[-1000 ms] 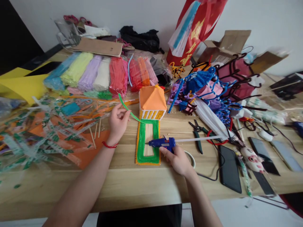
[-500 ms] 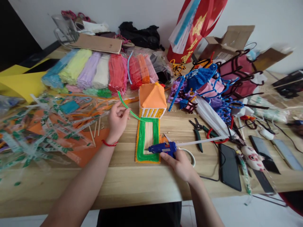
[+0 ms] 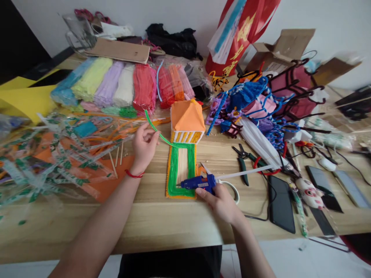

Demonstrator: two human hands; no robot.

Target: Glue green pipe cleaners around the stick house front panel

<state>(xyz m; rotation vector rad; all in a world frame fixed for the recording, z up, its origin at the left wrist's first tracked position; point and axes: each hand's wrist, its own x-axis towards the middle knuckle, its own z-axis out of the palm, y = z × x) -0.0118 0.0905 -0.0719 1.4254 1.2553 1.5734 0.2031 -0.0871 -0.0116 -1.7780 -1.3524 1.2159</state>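
Observation:
Between thumb and finger, my left hand pinches a green pipe cleaner whose lower end meets the green border of a small base. My right hand is wrapped round a blue glue gun with a long white glue stick out of its back. The gun's nozzle is over the lower left part of the base, which has an orange edge, a green band and bare sticks in the middle. At the base's far end stands a little house with an orange roof and yellow-and-white striped walls.
Bundles of coloured pipe cleaners lie behind the house. Torn plastic wrappers spread at left. To the right are pliers, white-handled scissors, a black phone and blue and pink pipe-cleaner pieces.
The glue gun's nozzle has shifted very slightly left and down along the base. The left hand keeps its pinch on the green pipe cleaner with hardly any movement.

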